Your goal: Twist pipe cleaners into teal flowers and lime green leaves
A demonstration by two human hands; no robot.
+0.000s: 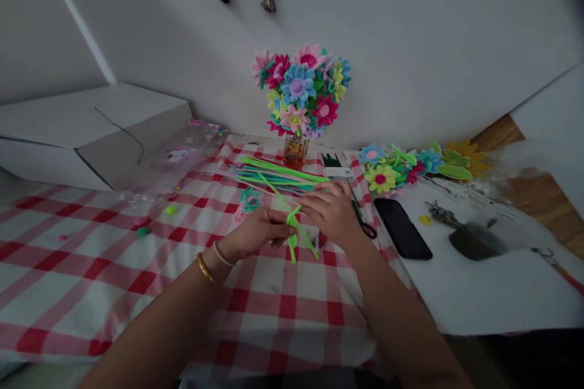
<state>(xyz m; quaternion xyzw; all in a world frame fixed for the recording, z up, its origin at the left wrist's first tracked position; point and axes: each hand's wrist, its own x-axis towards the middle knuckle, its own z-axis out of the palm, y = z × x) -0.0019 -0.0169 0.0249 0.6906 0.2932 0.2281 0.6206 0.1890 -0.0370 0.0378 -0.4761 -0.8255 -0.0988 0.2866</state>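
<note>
My left hand [258, 232] and my right hand [331, 213] meet above a red-and-white checked cloth [137, 267], both pinching a bright green pipe cleaner [292, 225] bent into loops. A long strand of it runs up from my right fingers toward a loose pile of green and teal pipe cleaners [278, 173]. The pile lies just beyond my hands. Close to my right wrist are black-handled scissors [365, 229], partly hidden by that hand.
A bouquet of felt and pipe-cleaner flowers [301, 91] stands in an orange jar [295, 151] at the back. To the right lie loose felt flowers [401, 164] and a black phone [401, 228] on a white surface. Pom-poms [143, 231] dot the cloth. A white box [91, 134] sits left.
</note>
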